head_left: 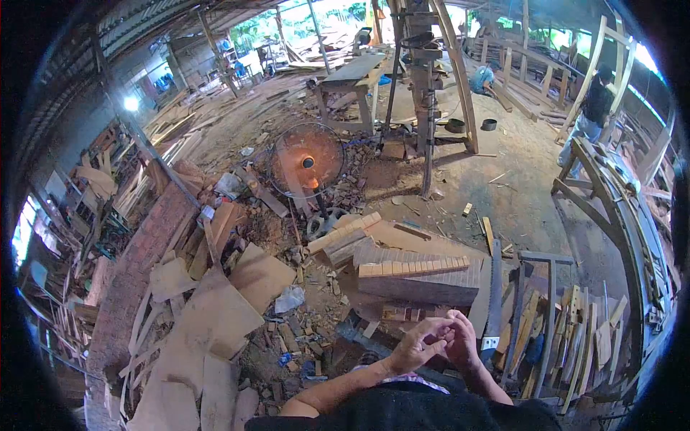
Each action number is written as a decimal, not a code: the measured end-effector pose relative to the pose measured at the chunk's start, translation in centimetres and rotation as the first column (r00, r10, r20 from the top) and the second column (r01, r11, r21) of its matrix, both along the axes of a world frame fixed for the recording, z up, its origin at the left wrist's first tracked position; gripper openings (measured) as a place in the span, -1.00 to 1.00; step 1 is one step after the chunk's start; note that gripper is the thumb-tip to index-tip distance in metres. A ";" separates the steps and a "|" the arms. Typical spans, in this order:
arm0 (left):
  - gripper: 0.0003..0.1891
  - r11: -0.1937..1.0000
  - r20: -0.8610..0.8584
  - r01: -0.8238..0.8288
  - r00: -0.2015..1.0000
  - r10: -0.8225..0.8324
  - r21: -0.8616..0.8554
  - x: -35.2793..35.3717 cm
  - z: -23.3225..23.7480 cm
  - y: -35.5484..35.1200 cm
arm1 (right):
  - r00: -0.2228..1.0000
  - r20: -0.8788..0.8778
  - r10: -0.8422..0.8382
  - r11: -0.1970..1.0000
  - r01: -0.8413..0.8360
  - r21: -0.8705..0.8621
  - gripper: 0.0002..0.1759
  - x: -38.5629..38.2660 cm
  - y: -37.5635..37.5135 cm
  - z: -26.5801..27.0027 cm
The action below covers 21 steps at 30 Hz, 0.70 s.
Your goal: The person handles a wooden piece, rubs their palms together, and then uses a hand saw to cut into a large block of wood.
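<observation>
My left hand (pixel 421 346) and my right hand (pixel 462 337) are raised together in front of my body, fingertips meeting. Both have curled, pinched fingers; anything between them is too small or hidden to make out. Just beyond them lies a block-like stack of wood (pixel 424 289), topped by a row of small light wooden blocks (pixel 413 268). A long saw blade (pixel 495 294) with a pale label near its lower end stands right of my right hand. Boards (pixel 399 237) lie behind the stack.
A round fan (pixel 307 161) with an orange glow stands ahead. Plywood sheets (pixel 208 316) and scraps cover the ground at left. Wooden strips (pixel 575 337) lean at right beside a metal frame (pixel 550 287). A workbench (pixel 352 72) and two people (pixel 595 104) are farther off.
</observation>
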State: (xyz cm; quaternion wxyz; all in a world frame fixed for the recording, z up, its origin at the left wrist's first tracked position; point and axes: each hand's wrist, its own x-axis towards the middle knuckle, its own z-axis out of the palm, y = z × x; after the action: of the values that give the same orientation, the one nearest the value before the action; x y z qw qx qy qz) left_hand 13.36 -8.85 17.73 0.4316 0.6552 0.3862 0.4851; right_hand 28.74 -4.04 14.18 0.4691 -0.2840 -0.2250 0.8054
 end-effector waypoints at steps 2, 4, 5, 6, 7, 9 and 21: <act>-0.63 0.996 0.055 -0.030 0.998 0.034 -0.079 -0.6 -0.4 0.0 | 0.999 0.028 0.016 1.000 -0.016 -0.025 -0.88 0.1 0.1 -0.5; -0.69 0.985 0.106 -0.051 0.992 0.069 -0.163 -1.3 -1.3 0.3 | 0.998 0.066 -0.009 1.000 0.011 -0.024 -0.87 -0.2 -0.2 -0.4; -0.73 0.975 0.133 -0.077 0.985 0.107 -0.209 -1.7 -2.1 0.6 | 0.999 0.044 -0.005 0.999 0.007 -0.053 -0.86 -0.3 -0.2 -1.0; -0.78 0.964 0.162 -0.101 0.976 0.144 -0.247 -2.2 -1.6 1.1 | 0.999 0.047 -0.007 0.999 0.009 -0.047 -0.86 -0.5 -0.2 -1.1; -0.78 0.959 0.196 -0.089 0.970 0.145 -0.269 -2.7 -1.1 1.6 | 0.999 0.040 -0.005 0.998 0.008 -0.058 -0.85 -0.7 -0.3 -1.3; -0.78 0.943 0.294 -0.053 0.943 0.155 -0.328 -3.9 0.6 2.4 | 0.999 0.046 -0.005 0.997 0.009 -0.078 -0.85 -1.1 -0.4 -1.3; -0.27 0.879 0.622 0.154 0.652 -0.434 0.452 -8.8 25.7 0.4 | 0.970 0.237 0.052 0.998 -0.061 0.031 -0.89 -4.7 0.3 1.5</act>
State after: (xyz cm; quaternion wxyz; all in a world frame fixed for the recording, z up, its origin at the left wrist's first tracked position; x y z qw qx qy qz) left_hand 4.55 -8.46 43.48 0.4926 0.5400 -0.0184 0.6822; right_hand 24.00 -3.78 15.66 0.4213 -0.3621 -0.3025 0.7745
